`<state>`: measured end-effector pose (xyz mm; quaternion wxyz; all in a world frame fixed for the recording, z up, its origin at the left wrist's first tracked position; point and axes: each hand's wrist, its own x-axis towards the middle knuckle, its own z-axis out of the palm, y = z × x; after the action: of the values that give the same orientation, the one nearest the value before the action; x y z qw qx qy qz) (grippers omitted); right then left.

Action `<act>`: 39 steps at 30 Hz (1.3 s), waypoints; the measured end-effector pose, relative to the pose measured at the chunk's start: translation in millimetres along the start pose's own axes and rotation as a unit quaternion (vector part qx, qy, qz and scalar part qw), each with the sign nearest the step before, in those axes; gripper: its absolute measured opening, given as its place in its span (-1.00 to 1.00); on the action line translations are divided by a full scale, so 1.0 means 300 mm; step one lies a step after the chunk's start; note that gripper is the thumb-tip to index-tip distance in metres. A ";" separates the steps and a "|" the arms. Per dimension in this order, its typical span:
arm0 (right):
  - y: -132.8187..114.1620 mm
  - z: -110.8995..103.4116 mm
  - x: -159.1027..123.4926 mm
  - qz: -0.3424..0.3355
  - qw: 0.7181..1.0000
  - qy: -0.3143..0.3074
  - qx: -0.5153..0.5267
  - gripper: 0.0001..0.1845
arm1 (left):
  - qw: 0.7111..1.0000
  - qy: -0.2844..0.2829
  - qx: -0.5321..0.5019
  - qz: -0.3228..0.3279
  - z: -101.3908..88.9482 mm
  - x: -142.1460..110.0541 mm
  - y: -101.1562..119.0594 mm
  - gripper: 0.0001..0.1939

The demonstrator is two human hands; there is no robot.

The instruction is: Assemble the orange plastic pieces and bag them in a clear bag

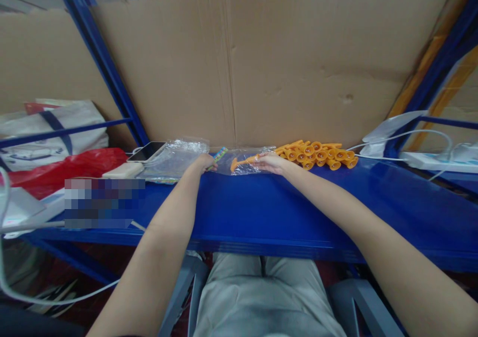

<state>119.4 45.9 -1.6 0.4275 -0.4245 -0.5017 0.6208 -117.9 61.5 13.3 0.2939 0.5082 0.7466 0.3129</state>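
My left hand [205,163] is closed on the colourful printed strip [220,154] at the edge of a clear plastic bag [228,157]. In my right hand [271,163] is an orange plastic piece [242,163], a thin stem with a wider end pointing left. That wider end lies over the clear bag, and I cannot tell whether it is inside it. Just right of my right hand is a pile of similar orange pieces [315,154], many with their flared, cup-like ends facing me.
A stack of clear bags [175,158] lies left of my left hand, with a phone [148,152] beside it. Further left is a red plastic bag [85,165]. A cardboard sheet [284,68] stands behind the blue table [261,212]. White cables [407,134] run at the right.
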 end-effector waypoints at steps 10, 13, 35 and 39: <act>0.002 -0.003 0.013 0.005 0.995 -0.095 -0.019 -0.83 | 1.000 -0.023 0.014 0.012 -0.008 0.023 -0.018 -0.81; 0.001 -0.025 -0.001 0.018 0.994 -0.103 -0.038 -0.82 | 0.999 -0.032 0.009 0.013 -0.012 0.015 -0.013 -0.86; 0.026 0.092 -0.028 -0.036 0.999 -0.009 -0.029 -0.79 | 0.979 -0.118 -0.153 -0.062 -0.027 -0.015 -0.016 -0.86; 0.024 0.104 -0.036 -0.033 0.997 -0.027 -0.065 -0.78 | 0.978 -0.118 -0.160 -0.062 -0.029 -0.015 -0.019 -0.85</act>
<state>91.7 26.5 -3.2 0.4058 -0.4172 -0.5662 0.5836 -126.5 54.1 15.1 0.4763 0.4412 0.6769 0.3468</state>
